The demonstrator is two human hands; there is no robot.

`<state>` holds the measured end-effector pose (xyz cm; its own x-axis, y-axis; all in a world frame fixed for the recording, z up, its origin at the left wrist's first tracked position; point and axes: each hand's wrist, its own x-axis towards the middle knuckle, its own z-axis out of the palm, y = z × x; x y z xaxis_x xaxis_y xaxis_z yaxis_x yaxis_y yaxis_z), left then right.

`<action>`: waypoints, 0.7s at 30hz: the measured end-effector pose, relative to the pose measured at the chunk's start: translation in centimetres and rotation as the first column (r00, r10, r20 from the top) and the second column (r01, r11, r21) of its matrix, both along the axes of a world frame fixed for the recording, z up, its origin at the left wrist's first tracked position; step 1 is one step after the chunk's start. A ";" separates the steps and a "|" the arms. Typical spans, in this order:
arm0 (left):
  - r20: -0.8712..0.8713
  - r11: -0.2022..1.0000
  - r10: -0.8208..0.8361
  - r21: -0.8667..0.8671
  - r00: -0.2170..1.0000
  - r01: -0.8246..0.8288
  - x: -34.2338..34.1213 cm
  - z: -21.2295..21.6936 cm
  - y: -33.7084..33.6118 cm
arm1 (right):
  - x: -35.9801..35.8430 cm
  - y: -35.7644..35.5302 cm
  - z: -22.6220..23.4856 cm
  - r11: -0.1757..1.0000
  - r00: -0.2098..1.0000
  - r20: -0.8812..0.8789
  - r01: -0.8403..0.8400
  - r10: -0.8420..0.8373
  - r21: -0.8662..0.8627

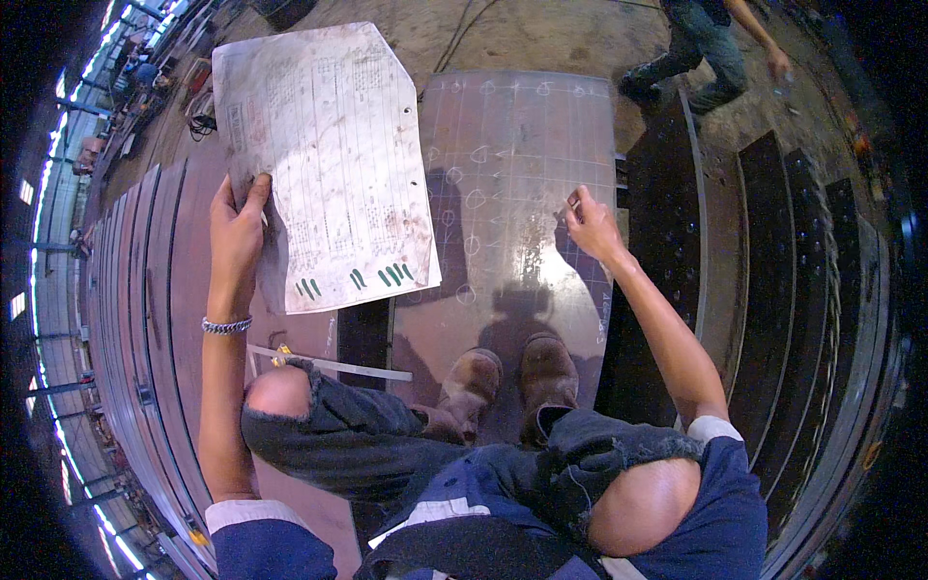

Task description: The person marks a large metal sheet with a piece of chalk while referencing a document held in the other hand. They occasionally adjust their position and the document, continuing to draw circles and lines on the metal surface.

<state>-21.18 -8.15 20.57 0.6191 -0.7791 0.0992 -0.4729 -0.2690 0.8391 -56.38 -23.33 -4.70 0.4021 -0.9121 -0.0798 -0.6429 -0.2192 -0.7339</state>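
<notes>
My left hand (239, 224) grips the left edge of a large, stained paper sheet (333, 159) covered in printed tables, held up over the steel. My right hand (592, 224) is pinched on a small piece of white chalk (572, 204), its tip near the surface of a shiny steel plate (527, 145). The plate carries a chalk grid with small rounded marks. I am crouching on it, both brown boots (512, 377) planted on its near end, knees showing through torn jeans.
A thin metal ruler (338, 365) lies by my left knee. Long reddish steel beams (155, 290) run along the left, dark steel sections (773, 290) along the right. Another person's legs (701, 53) walk across the dirt floor at the top right.
</notes>
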 end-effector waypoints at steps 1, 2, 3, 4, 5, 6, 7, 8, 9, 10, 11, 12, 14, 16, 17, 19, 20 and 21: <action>-0.012 1.000 -0.019 -0.005 1.000 0.019 0.6 -0.4 0.1 | 0.0 0.0 0.0 1.000 1.000 -0.007 0.001 -0.001 0.018; -0.028 0.999 -0.041 -0.011 0.999 0.040 0.7 -0.5 -0.1 | -0.1 -0.1 -0.1 1.000 1.000 0.004 -0.002 0.002 0.008; -0.019 0.999 -0.035 -0.014 0.999 0.035 0.7 -0.5 -0.2 | -0.2 -0.2 -0.4 1.000 1.000 0.015 -0.005 0.005 -0.002; -0.011 0.999 -0.030 -0.016 0.999 0.030 0.5 -0.4 -0.2 | -0.3 -0.2 -0.7 1.000 1.000 0.025 -0.008 0.009 -0.011; 0.000 1.000 -0.023 -0.019 1.000 0.023 0.3 -0.3 -0.2 | -0.3 -0.2 -0.8 0.999 1.000 0.019 -0.012 0.012 -0.044; 0.006 1.000 -0.019 -0.017 1.000 0.020 0.3 -0.3 -0.2 | -0.3 -0.2 -1.0 0.997 1.000 0.012 -0.015 0.016 -0.076; 0.011 1.000 -0.015 -0.015 1.000 0.016 0.5 -0.4 -0.1 | -0.3 -0.2 -1.1 0.994 1.000 0.004 -0.019 0.020 -0.108; 0.015 1.000 -0.011 -0.012 1.000 0.012 0.8 -0.5 -0.1 | -0.2 -0.1 -0.8 0.999 1.000 0.010 -0.021 0.021 -0.051; 0.006 0.999 -0.033 -0.015 0.999 0.033 1.1 -0.7 -0.1 | -0.2 -0.1 -0.4 1.000 1.000 -0.003 -0.015 0.015 -0.027; -0.003 0.998 -0.053 -0.018 0.999 0.053 1.5 -0.9 -0.1 | -0.2 0.0 0.0 1.000 1.000 -0.016 -0.010 0.010 -0.003; -0.010 0.997 -0.073 -0.022 0.997 0.073 1.6 -0.9 -0.1 | -0.1 0.0 0.3 1.000 1.000 -0.027 -0.004 0.005 0.020; -0.012 0.997 -0.075 -0.029 0.997 0.075 1.5 -0.9 -0.1 | 0.0 0.1 0.4 1.000 1.000 -0.024 -0.004 0.005 0.012; -0.017 0.996 -0.076 -0.044 0.997 0.075 1.3 -0.7 -0.1 | 0.1 0.3 0.6 1.000 1.000 -0.019 -0.007 0.007 -0.003; 0.023 0.998 -0.001 -0.057 1.000 0.002 1.7 -1.2 0.1 | 0.2 0.4 0.6 1.000 1.000 -0.015 -0.001 0.001 0.009; 0.040 0.997 0.033 -0.065 0.999 -0.030 1.4 -1.3 -0.2 | 0.1 0.3 0.5 1.000 1.000 -0.016 0.007 -0.007 0.014; 0.018 1.000 0.022 -0.008 1.000 -0.022 0.6 -0.6 -0.2 | -0.2 0.2 0.1 1.000 1.000 0.002 -0.009 0.009 0.000; 0.012 1.000 0.020 0.021 1.000 -0.021 0.2 -0.2 -0.2 | -0.2 0.2 -0.1 1.000 1.000 0.015 -0.020 0.021 -0.006; -0.001 1.000 -0.006 0.022 1.000 0.006 0.3 -0.2 -0.2 | -0.2 0.1 -0.4 1.000 1.000 0.020 -0.024 0.024 -0.016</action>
<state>-20.86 -8.39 20.42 0.6144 -0.7847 0.0818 -0.4741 -0.2844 0.8333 -56.54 -23.21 -5.05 0.4250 -0.9034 -0.0570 -0.6227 -0.2461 -0.7427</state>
